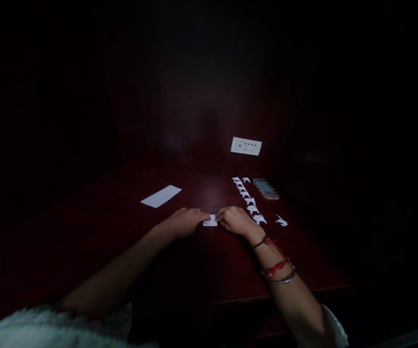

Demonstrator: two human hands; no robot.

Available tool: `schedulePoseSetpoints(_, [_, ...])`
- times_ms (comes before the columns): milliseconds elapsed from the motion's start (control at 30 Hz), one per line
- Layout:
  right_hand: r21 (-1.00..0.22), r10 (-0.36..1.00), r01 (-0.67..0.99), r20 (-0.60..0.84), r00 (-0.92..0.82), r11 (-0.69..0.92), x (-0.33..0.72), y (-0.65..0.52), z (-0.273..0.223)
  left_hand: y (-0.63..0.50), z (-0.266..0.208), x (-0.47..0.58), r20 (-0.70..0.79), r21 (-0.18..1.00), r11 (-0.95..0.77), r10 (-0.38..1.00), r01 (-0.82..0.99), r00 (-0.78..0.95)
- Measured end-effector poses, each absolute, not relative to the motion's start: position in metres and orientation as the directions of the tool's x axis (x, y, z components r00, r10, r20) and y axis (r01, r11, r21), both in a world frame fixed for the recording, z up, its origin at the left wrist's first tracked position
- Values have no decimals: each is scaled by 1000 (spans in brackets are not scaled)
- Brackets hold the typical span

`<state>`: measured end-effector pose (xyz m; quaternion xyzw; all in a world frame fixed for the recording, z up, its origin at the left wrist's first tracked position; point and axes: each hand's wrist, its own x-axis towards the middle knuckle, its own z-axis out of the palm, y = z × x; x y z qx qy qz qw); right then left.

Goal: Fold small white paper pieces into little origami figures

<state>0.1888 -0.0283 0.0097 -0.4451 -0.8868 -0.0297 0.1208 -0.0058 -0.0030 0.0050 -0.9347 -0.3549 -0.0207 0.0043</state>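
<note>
A small piece of white paper point(210, 223) lies on the dark red table in front of me, between my hands. My left hand point(185, 221) has its thumb and fingers at the paper's left side, with a ring on one finger. My right hand point(235, 220) is bent closed, its fingertips pinching at the right side of the same paper. Part of the paper is hidden under the fingers. Just right of my right hand runs a row of several small folded paper pieces point(250, 201), with one more folded piece point(246, 180) beside its far end.
A larger sheet of white paper point(161, 196) lies to the left. Past the folded row are a phone-like blurred object point(266, 189) and some crumpled paper scraps point(281, 221). A white socket panel point(246, 146) is on the back wall. The table point(209, 275) ends near my forearms.
</note>
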Motion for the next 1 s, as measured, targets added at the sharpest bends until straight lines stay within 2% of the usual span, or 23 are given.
schedulePoseSetpoints(133, [-31, 805, 830, 263, -531, 557, 193, -28, 9, -1, 4, -7, 68, 7, -776, 630, 631, 774])
schedulePoseSetpoints(300, [-91, 770, 780, 264, -580, 619, 191, -26, 10, -6, 11, -5, 96, -43, -789, 608, 613, 788])
schedulePoseSetpoints(467, [-161, 784, 772, 227, -578, 616, 192, -24, 8, -18, 14, 1, 87, -73, -752, 650, 655, 755])
schedulePoseSetpoints(633, [-245, 801, 772, 317, -509, 587, 192, -17, 4, -18, 7, 3, 70, -1, -727, 685, 687, 725])
schedulePoseSetpoints(733, [-304, 810, 765, 371, -455, 568, 189, -11, -1, -10, 5, 0, 83, 67, -768, 641, 637, 763])
schedulePoseSetpoints(833, [-348, 815, 743, 342, -468, 572, 184, -7, -7, -2, 7, -1, 91, 97, -808, 588, 580, 804])
schedulePoseSetpoints(1000, [-459, 887, 760, 283, -366, 460, 178, -5, -12, -8, 12, 4, 159, 6, -774, 626, 633, 763])
